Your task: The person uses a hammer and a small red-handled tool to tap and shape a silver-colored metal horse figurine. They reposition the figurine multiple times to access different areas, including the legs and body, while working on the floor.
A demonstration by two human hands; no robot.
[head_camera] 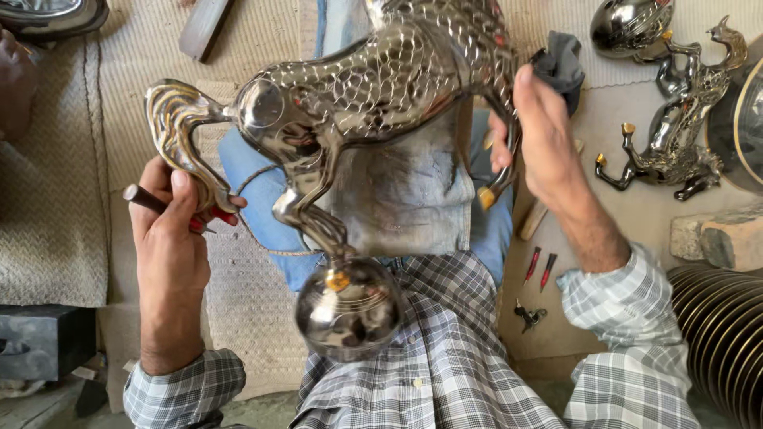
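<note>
the person is sitting on a woven mat [56, 199] and is holding a large polished metal horse figure [373, 87] above the lap. the figure is lying on its side across the view, with its scale-patterned body near the top and one hind leg running down to a round metal ball base [348, 310] just above the checked shirt [445, 357].

the left hand [171, 230] is closing around the figure's curved, ridged tail [179, 127] at its lower end. the thumb is lying flat along the tail and the fingers are wrapping behind it. the same hand is also pinching a slim tool with a dark handle [143, 199], which is sticking out to the left past the knuckles; its red part is showing beside the fingertips.

the right hand [540, 135] is gripping the front leg of the figure [501, 151], with the fingers curling round the leg and the thumb pressing from the inner side. a gold-coloured hoof tip [486, 198] is showing just below the hand.

a dark cloth [560, 59] is lying behind the right hand. a second, smaller metal horse figure [675, 135] is lying on the floor at the right, well apart from the hands. two red-handled small tools [540, 266] are lying near the right forearm. a stack of ribbed metal plates [719, 326] is standing at the lower right.
</note>
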